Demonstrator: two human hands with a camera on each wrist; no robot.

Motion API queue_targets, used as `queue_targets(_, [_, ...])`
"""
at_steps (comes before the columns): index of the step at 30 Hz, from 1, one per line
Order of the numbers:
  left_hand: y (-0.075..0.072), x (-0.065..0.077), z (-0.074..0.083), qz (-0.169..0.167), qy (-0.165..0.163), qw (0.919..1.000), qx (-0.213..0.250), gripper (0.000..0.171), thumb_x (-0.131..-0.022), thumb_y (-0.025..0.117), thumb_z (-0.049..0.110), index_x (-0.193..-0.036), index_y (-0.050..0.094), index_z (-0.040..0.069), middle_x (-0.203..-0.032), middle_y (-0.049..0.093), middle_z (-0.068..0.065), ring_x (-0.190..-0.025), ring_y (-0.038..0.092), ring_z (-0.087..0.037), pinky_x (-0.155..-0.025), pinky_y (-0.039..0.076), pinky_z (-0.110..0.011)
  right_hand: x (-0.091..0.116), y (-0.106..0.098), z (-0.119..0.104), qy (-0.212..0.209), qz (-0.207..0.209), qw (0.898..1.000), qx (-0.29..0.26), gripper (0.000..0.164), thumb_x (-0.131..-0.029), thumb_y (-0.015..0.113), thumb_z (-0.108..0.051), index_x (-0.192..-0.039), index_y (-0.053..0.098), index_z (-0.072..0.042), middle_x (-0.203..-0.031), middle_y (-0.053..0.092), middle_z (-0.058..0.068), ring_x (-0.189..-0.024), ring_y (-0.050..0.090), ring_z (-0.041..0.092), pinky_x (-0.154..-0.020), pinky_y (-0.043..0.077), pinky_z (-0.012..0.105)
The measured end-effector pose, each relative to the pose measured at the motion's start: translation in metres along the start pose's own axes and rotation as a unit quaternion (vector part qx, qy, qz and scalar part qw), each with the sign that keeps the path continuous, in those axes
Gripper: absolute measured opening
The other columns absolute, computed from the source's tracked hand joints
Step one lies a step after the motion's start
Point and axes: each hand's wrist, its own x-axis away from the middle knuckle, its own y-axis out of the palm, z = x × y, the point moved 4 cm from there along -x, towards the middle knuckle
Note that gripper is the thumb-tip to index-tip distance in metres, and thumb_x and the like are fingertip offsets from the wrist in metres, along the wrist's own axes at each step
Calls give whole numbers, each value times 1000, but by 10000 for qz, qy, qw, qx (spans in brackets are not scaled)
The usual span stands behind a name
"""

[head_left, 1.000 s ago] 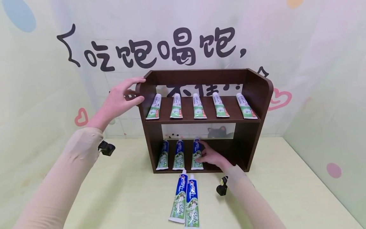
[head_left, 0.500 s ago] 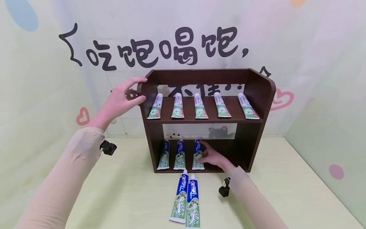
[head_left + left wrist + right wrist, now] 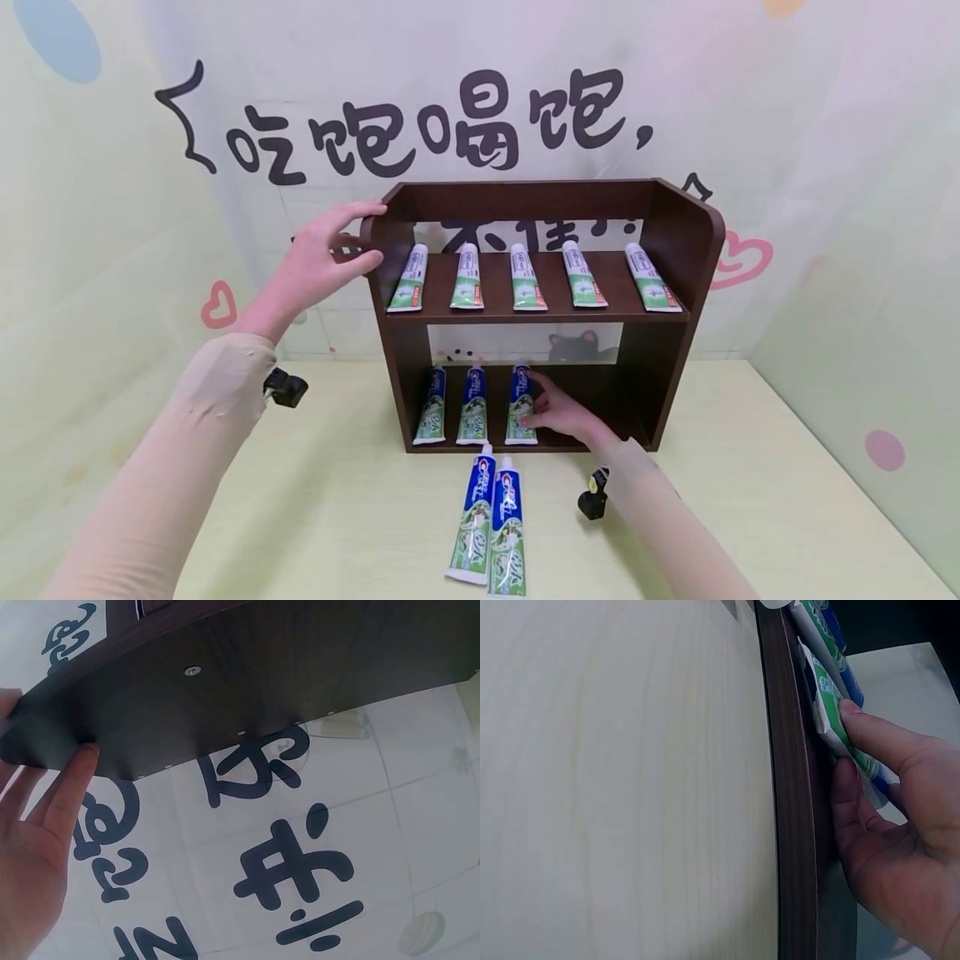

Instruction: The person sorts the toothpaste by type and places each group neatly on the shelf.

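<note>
My left hand (image 3: 303, 262) grips the upper left side panel of a dark brown two-tier shelf (image 3: 525, 201). In the left wrist view, fingers (image 3: 71, 784) press the panel's broad face. On the lower tier my right hand (image 3: 564, 414) pinches a blue and green toothpaste tube (image 3: 519, 404), leaning back with its cap end up. The right wrist view shows this tube (image 3: 826, 701) between thumb and fingers, its flat end near the shelf's front edge. Two matching tubes, a middle one (image 3: 472, 406) and a left one (image 3: 431, 406), lean to its left.
Several white and green toothpaste tubes (image 3: 528, 279) stand in a row on the upper tier. Two more blue and green tubes, a left one (image 3: 474, 521) and a right one (image 3: 507, 533), lie on the pale table (image 3: 337, 517) before the shelf. A printed curtain (image 3: 300, 67) hangs behind.
</note>
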Motion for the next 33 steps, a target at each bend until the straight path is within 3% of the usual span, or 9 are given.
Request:
queue_targets(13, [0, 1, 0, -52, -61, 10000, 13, 55, -92, 68, 12, -144, 50, 18, -148, 50, 0, -102, 68, -31, -79, 49, -2, -1, 1, 2, 35, 95, 9999, -23, 85, -83, 79, -16, -154, 32, -17, -113, 61, 15, -99, 59, 23, -87, 58, 37])
queue_targets(33, [1, 0, -1, -14, -4, 10000, -24, 55, -91, 68, 12, -143, 51, 20, -148, 51, 1, -101, 68, -28, -78, 50, -4, 2, 1, -2, -145, 146, 9996, 195, 80, -85, 78, -13, -153, 36, -11, -107, 61, 15, -92, 55, 20, -83, 55, 33])
